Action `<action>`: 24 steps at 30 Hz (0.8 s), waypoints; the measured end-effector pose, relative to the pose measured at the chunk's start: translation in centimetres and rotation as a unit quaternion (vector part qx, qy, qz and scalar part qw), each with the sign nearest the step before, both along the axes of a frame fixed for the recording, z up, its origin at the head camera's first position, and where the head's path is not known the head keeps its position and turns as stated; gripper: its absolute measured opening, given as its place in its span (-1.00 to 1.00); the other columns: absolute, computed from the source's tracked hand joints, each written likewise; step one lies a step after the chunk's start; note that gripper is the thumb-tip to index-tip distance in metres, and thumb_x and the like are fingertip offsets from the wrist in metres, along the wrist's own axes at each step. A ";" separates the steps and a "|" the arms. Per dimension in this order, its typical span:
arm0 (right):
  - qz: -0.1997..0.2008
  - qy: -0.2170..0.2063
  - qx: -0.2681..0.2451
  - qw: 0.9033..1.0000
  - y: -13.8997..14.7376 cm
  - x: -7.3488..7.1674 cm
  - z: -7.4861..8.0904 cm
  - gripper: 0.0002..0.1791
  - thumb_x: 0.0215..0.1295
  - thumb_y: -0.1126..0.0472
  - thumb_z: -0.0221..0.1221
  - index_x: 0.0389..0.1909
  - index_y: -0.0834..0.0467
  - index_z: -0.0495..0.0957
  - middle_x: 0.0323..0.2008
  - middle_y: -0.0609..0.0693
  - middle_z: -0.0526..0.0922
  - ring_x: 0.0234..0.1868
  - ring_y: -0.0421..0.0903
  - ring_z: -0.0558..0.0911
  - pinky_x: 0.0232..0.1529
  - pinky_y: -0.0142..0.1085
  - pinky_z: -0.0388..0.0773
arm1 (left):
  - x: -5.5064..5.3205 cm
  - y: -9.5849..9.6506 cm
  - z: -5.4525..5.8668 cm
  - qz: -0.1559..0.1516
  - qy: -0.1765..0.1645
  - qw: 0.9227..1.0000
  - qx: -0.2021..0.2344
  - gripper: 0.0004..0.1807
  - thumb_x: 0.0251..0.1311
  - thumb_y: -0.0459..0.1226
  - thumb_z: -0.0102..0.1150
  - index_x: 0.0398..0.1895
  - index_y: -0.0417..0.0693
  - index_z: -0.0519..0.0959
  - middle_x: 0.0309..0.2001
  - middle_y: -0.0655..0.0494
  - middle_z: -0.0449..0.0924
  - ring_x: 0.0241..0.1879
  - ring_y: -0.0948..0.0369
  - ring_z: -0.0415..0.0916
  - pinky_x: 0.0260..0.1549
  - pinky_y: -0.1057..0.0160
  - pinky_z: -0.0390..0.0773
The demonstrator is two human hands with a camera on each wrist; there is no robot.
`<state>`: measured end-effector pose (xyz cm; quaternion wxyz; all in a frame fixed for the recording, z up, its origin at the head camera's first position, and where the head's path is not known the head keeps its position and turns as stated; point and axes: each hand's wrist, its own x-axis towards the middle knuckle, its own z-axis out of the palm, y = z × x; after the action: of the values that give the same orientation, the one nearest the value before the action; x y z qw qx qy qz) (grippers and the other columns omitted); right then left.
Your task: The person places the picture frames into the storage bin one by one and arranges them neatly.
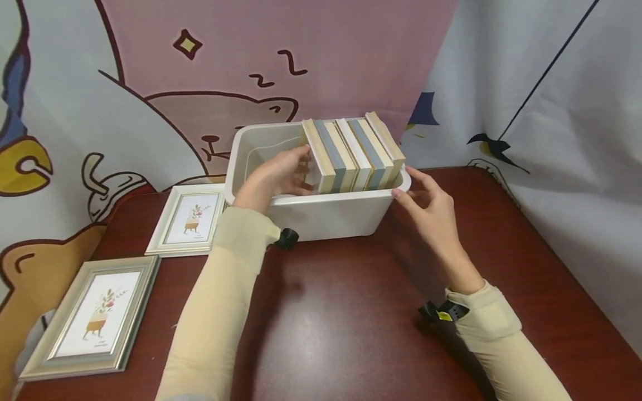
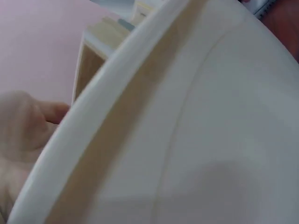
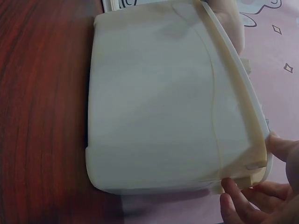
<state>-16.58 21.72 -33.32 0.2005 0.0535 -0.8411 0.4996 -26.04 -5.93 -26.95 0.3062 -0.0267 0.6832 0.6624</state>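
Note:
A white plastic bin (image 1: 331, 214) stands on the table, a row of picture frames (image 1: 351, 153) upright on edge in its right part. Their edges are cream, white and blue-grey. Over the near rim reaches my left hand (image 1: 281, 172), its fingers against the leftmost frame of the row; the bin wall partly hides it in the left wrist view, where a brown back (image 2: 88, 70) shows inside that frame's pale border. My right hand (image 1: 431, 209) grips the bin's near right corner, thumb at the front rim and fingers round the side.
Two picture frames with flower-pot prints lie face up at the left, a silver one (image 1: 132, 320) nearer and a cream one (image 1: 160, 242) beside the bin. The dark red table (image 1: 341, 312) meets a cartoon-printed cloth (image 1: 351, 61) behind.

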 end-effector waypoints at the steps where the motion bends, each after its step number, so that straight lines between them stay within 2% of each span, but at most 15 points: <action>1: -0.002 0.001 0.003 1.000 0.0 0.1 0.1 -0.39 0.29 0.14 0.31 0.38 0.01 0.44 0.12 0.21 0.66 -0.24 -0.60 0.59 -0.36 -0.64 0.45 | 0.0 0.1 0.1 -0.001 -0.001 1.000 0.007 -0.25 0.51 0.17 -0.47 0.59 -0.04 -0.10 0.60 -0.15 -0.13 0.40 -0.38 0.16 0.35 -0.12 0.42; 3: -0.008 0.004 0.008 1.000 0.1 0.3 0.3 -0.39 0.29 0.14 0.31 0.37 0.00 0.45 0.10 0.20 0.67 -0.25 -0.61 0.59 -0.37 -0.64 0.44 | 0.0 0.4 0.3 -0.021 0.009 1.000 -0.010 -0.19 0.46 0.24 -0.45 0.61 0.05 -0.16 0.61 -0.12 -0.15 0.40 -0.33 0.19 0.34 -0.09 0.44; 5: -0.011 0.005 0.008 1.000 0.1 0.4 0.4 -0.40 0.29 0.14 0.31 0.36 -0.02 0.46 0.10 0.18 0.67 -0.25 -0.61 0.59 -0.37 -0.64 0.44 | 0.2 0.5 0.4 -0.048 0.036 0.997 -0.053 -0.15 0.42 0.29 -0.41 0.63 0.12 -0.20 0.61 -0.08 -0.14 0.40 -0.24 0.24 0.33 -0.03 0.46; 8: -0.011 0.004 0.007 1.000 0.0 0.5 0.4 -0.41 0.30 0.13 0.30 0.37 -0.02 0.45 0.09 0.20 0.68 -0.24 -0.61 0.59 -0.37 -0.63 0.44 | 0.5 0.6 0.5 -0.077 0.078 0.985 -0.134 -0.15 0.40 0.29 -0.32 0.63 0.18 -0.15 0.58 -0.03 -0.04 0.34 -0.09 0.38 0.29 0.04 0.49; 11: -0.010 -0.001 0.009 1.000 -0.1 0.4 0.3 -0.41 0.32 0.10 0.28 0.38 -0.02 0.44 0.03 0.22 0.70 -0.24 -0.61 0.59 -0.36 -0.62 0.44 | 0.8 0.4 0.5 -0.075 0.099 0.978 -0.169 -0.13 0.38 0.33 -0.31 0.62 0.16 -0.09 0.54 -0.02 0.06 0.32 -0.03 0.40 0.28 0.04 0.50; 14: -0.015 -0.003 0.010 1.000 -0.2 0.4 0.3 -0.41 0.32 0.08 0.28 0.37 -0.04 0.45 -0.06 0.23 0.72 -0.26 -0.60 0.60 -0.36 -0.61 0.44 | 1.0 0.1 0.5 -0.049 0.122 0.979 -0.157 -0.13 0.40 0.28 -0.24 0.62 0.07 -0.09 0.55 -0.04 0.08 0.37 -0.03 0.36 0.26 0.03 0.53; 18: -0.017 -0.008 0.011 1.000 -0.2 0.4 0.2 -0.41 0.33 0.08 0.27 0.38 -0.01 0.44 -0.07 0.25 0.72 -0.26 -0.59 0.60 -0.36 -0.61 0.45 | 1.3 -0.3 0.3 -0.006 0.176 0.976 -0.127 -0.14 0.43 0.10 -0.05 0.61 -0.08 -0.09 0.56 -0.08 0.06 0.42 -0.05 0.29 0.26 0.03 0.54; 20: -0.015 -0.010 0.012 1.000 -0.2 0.3 0.1 -0.41 0.33 0.08 0.27 0.38 0.00 0.43 -0.07 0.26 0.72 -0.25 -0.59 0.60 -0.35 -0.61 0.46 | 1.5 -0.5 0.2 0.017 0.206 0.971 -0.122 -0.16 0.41 0.03 0.04 0.59 -0.10 -0.02 0.54 -0.07 0.13 0.43 -0.02 0.28 0.26 0.05 0.54; 24: -0.012 -0.011 0.012 1.000 -0.2 0.2 0.1 -0.40 0.34 0.08 0.27 0.38 0.03 0.43 -0.08 0.27 0.72 -0.25 -0.59 0.60 -0.35 -0.62 0.46 | 2.2 -1.4 0.3 0.052 0.269 0.953 -0.129 -0.22 0.35 -0.07 0.17 0.54 -0.09 0.13 0.48 -0.06 0.26 0.42 0.01 0.29 0.25 0.08 0.54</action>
<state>-16.34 21.57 -33.24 0.1968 0.0401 -0.8498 0.4873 -23.87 -7.30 -26.65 0.0699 0.0780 0.8174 0.5665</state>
